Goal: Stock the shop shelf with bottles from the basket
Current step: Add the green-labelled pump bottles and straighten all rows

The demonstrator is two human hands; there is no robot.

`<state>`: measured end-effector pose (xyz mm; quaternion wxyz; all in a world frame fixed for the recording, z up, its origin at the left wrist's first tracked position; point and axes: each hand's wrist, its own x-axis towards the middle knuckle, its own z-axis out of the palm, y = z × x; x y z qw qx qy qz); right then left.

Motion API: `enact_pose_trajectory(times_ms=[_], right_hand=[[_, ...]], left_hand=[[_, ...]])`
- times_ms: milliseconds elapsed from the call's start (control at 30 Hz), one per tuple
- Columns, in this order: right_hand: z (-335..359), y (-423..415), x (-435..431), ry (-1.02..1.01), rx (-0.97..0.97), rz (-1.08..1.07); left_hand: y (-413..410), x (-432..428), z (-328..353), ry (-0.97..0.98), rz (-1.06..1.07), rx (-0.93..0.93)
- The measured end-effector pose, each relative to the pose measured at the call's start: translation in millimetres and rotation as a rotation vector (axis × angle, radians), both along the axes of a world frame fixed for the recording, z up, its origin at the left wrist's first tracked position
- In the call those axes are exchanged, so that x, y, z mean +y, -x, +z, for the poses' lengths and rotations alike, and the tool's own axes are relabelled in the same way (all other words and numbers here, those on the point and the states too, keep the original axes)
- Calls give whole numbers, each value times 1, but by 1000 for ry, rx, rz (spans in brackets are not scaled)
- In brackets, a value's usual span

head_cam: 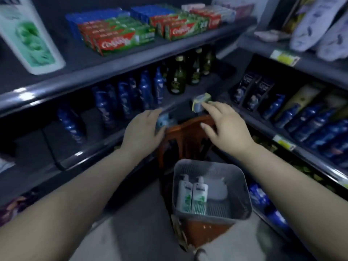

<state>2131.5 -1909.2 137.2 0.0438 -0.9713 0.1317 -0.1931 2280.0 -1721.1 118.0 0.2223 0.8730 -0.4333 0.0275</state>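
Both hands reach out over the shelf (pixel 84 153) lip; neither holds a bottle.

- Left hand (pixel 143 129): fingers fairly straight over a pale blue thing (pixel 162 119); cannot tell if it grips it.
- Right hand (pixel 224 125): fingers spread and slack, one tip at a small packet (pixel 201 102) on the shelf edge.
- Two white bottles (pixel 192 196) lie in the grey basket (pixel 243 194), low and well apart from the hands.

Risks:
- A nudge may send the packet off the lip.
- The basket is perched on an orange stool (pixel 184 136), so a hasty grab could tip it.
- The blue bottles (pixel 124 98) stand crowded, and a careless placement might topple the row.
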Motion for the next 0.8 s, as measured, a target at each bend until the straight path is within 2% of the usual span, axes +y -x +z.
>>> enact_pose_trajectory(times_ms=[367,600,800], right_hand=[[-182,105,-74,-299,239,-111],[-298,121,-74,-500,444,-181],[-394,103,-73,-615,569,-294]], left_hand=[[89,-67,-188,-234,23,294],[115,-88,-299,-392,78,561],[105,-104,-395,-536,117,691]])
